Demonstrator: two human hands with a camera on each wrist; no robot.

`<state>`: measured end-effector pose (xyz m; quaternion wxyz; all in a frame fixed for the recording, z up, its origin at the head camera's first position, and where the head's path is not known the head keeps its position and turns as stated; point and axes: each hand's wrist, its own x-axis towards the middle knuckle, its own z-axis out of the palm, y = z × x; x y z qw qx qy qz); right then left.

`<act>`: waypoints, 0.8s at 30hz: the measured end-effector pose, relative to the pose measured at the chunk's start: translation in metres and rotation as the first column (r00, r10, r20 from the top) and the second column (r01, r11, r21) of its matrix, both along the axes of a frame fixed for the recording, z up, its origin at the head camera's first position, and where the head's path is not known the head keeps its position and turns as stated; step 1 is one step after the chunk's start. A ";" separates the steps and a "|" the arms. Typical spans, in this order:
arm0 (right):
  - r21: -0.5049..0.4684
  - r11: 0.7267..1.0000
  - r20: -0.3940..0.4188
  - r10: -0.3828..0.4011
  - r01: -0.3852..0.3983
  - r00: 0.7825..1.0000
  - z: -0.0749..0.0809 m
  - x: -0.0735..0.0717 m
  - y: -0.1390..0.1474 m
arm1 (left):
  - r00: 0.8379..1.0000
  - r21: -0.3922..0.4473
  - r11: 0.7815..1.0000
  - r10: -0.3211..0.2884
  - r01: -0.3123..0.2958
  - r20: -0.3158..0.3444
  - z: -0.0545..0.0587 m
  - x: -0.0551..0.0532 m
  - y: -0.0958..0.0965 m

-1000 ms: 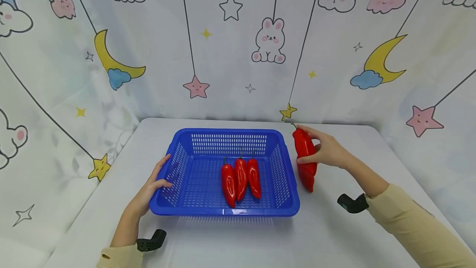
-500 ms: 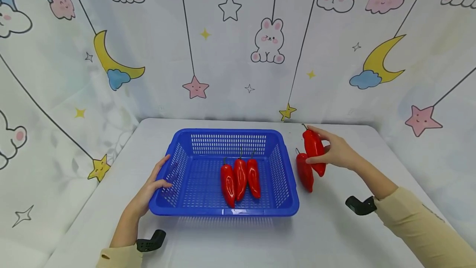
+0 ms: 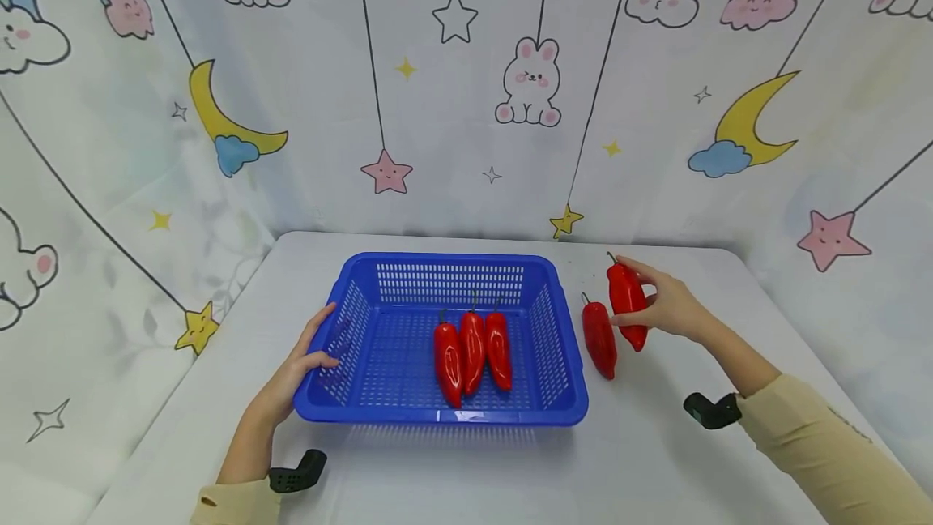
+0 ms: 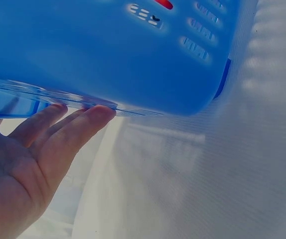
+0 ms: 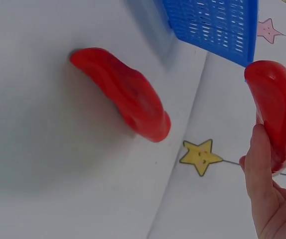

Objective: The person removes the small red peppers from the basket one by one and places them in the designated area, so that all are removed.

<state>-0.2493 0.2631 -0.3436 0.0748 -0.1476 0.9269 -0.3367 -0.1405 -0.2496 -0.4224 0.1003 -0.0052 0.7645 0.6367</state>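
Note:
My right hand [image 3: 670, 308] pinches a glossy red chili pepper [image 3: 627, 302] by its side, stem up, right of the blue basket [image 3: 437, 415]. In the right wrist view, thumb and fingers hold this pepper [image 5: 276, 107] from two sides. A second red chili pepper [image 3: 599, 340] lies on the table between the basket and my right hand. Three more red chili peppers [image 3: 472, 353] lie side by side inside the basket, right of its middle. My left hand [image 3: 287, 375] holds the basket's left rim, thumb over the edge; the left wrist view has its fingertips [image 4: 100, 112] at the rim.
The white table [image 3: 437, 480] carries the basket and the loose pepper. Behind it hangs a pale curtain [image 3: 452, 120] printed with stars, moons and rabbits. Both wrists wear a black device [image 3: 299, 472].
My right hand has moved right with its pepper, away from the basket. The pepper lying on the table is now separate and in full view. The left hand and basket stay put.

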 end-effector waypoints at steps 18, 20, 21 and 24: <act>-0.022 0.999 0.012 -0.025 0.025 1.000 -0.025 -0.005 0.010 | 1.000 0.018 1.000 -0.009 0.009 -0.005 0.000 0.000 0.001; -0.031 0.999 0.017 -0.025 0.026 1.000 -0.029 -0.007 0.011 | 1.000 0.015 1.000 -0.009 0.009 -0.007 -0.001 0.000 0.001; -0.036 0.999 0.017 -0.023 0.023 1.000 -0.031 -0.008 0.012 | 1.000 0.012 1.000 -0.008 0.008 -0.008 0.000 0.000 0.001; -0.045 0.999 0.029 -0.022 0.024 0.999 -0.038 -0.012 0.013 | 1.000 0.006 1.000 -0.005 0.005 -0.009 0.000 0.000 0.000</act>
